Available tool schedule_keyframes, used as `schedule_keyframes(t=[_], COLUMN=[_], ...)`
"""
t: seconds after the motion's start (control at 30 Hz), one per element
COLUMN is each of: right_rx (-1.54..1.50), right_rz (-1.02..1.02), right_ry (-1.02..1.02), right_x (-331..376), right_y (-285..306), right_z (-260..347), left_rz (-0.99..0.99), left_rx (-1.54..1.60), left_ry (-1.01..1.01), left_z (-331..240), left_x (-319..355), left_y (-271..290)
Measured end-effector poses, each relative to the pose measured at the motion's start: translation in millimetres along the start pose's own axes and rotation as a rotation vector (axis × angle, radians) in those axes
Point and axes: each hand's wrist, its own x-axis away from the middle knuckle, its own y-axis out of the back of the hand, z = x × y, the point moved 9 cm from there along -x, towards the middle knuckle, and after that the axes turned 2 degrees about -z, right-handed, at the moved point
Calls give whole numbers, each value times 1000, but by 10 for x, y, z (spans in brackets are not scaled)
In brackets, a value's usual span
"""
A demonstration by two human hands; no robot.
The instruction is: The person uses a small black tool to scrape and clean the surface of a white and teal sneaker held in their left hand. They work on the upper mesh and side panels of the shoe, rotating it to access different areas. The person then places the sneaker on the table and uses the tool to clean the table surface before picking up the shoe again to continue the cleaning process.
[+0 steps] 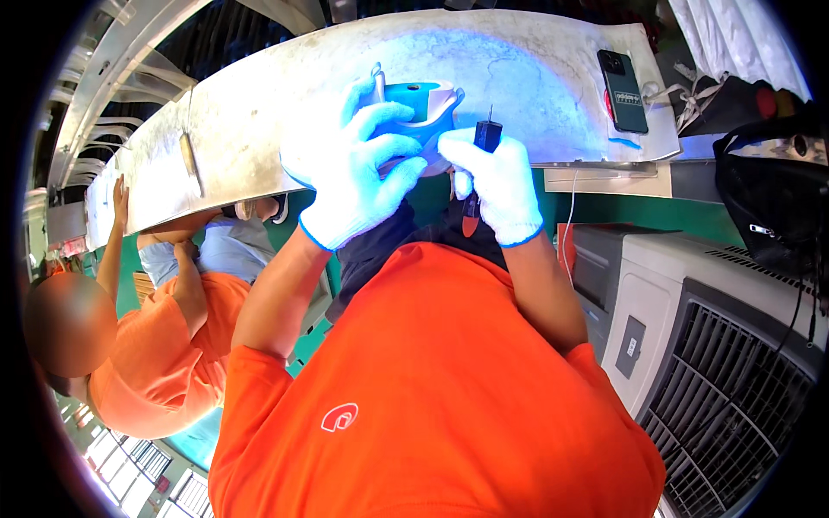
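Observation:
My left hand, in a white knitted glove, grips the left side of a white-and-blue molded plastic part. The part sits at the near edge of the worktable, and its lower left is hidden behind my fingers. My gloved right hand is closed around a slim black hand tool. Its thin pointed metal tip sticks up away from me, and a reddish-orange end shows below my palm. The tool is just to the right of the part, with its tip apart from it.
Bluish light falls on the worn pale worktable. A dark phone lies at the right end, near a blue strip. A knife-like tool rests on the left. A co-worker sits left; a grey cooler unit and black bag stand right.

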Motion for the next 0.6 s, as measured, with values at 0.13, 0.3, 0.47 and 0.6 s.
schedule_keyframes(t=[0.13, 0.3, 0.47, 0.6], right_rx=[6, -72, -161, -130], right_rz=[-37, -81, -204, -153], right_ry=[-5, -8, 12, -2], right_x=[120, 94, 185, 174], right_y=[-92, -113, -97, -144], right_z=[21, -55, -139, -182], left_rz=[5, -13, -31, -27], left_rx=[-20, -21, -15, 7], left_ry=[-12, -21, -25, -31], left_z=[-11, 7, -54, -59], left_x=[-30, -40, 63, 74], left_y=[7, -9, -18, 2])
